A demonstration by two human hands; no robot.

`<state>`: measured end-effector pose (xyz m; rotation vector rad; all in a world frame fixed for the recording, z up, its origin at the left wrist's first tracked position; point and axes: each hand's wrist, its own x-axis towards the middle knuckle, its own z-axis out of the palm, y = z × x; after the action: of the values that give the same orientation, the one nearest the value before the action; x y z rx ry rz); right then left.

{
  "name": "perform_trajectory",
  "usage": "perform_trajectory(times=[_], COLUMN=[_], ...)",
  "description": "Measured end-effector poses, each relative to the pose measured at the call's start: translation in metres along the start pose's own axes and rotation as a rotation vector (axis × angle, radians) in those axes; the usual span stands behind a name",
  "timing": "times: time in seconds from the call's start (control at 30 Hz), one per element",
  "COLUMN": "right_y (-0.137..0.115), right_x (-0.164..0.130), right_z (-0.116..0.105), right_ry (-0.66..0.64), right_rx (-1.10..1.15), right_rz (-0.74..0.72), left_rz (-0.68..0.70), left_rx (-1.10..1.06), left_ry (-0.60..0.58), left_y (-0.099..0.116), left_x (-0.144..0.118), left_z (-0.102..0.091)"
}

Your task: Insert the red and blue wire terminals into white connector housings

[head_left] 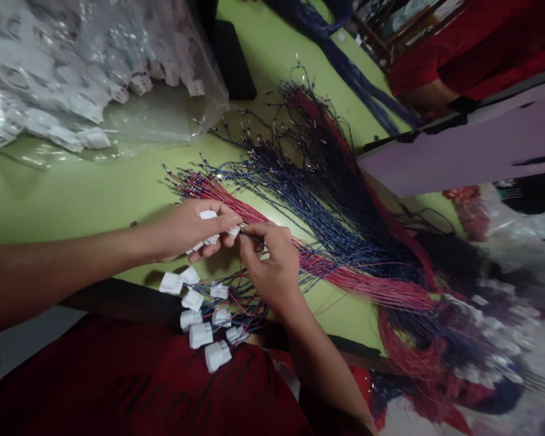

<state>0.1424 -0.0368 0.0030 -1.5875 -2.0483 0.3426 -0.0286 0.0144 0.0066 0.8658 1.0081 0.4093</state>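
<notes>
Watching from my end, left to right:

Clear bag (95,72): it lies at the far left corner of the green desk (95,188), full of loose white housings. I see its mouth sagging toward the middle, so I judge a nudge could spill parts among the wires.

Left hand (191,233): it is curled shut around several white connectors (209,225), one pushed forward between thumb and forefinger. I think a full palm is the weak point; shifting grip may drop a spare.

Finished pieces (202,315): wired white connectors hang over the near edge of the desk, just below my hands. I judge they could slide off, since their leads cross loosely and nothing pins them.

Right hand (272,260): it is pinched closed on a thin wire end (253,238), tip touching the forward connector. I cannot tell which cavity it meets; a wrong slot or half-seated terminal is my main worry, as the light is dim and the view blurred.

Wire bundle (327,200): red and blue leads fan across the middle of the desk toward the far right edge. They lie tangled, so pulling one may drag its neighbours.

Another person (472,54): a red sleeve sits beyond the far right corner, well apart.
</notes>
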Motion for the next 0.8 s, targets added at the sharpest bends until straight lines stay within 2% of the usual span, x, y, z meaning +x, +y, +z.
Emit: perform_trajectory(times=[0.1, 0.37, 0.6, 0.8], right_y=[0.000, 0.001, 0.000, 0.000], right_x=[0.000, 0.002, 0.001, -0.001], right_z=[-0.002, 0.007, 0.004, -0.003], right_ry=[0.035, 0.015, 0.029, 0.062], right_rx=[0.002, -0.025, 0.042, 0.115], right_rz=[0.028, -0.028, 0.000, 0.049], left_rz=[-0.021, 0.004, -0.022, -0.039], left_rx=[-0.046, 0.043, -0.134, -0.128], left_ry=[0.018, 0.013, -0.064, -0.054], left_y=[0.001, 0.002, 0.000, -0.001], left_x=[0.000, 0.002, 0.002, 0.004], left_z=[-0.001, 0.000, -0.006, -0.007])
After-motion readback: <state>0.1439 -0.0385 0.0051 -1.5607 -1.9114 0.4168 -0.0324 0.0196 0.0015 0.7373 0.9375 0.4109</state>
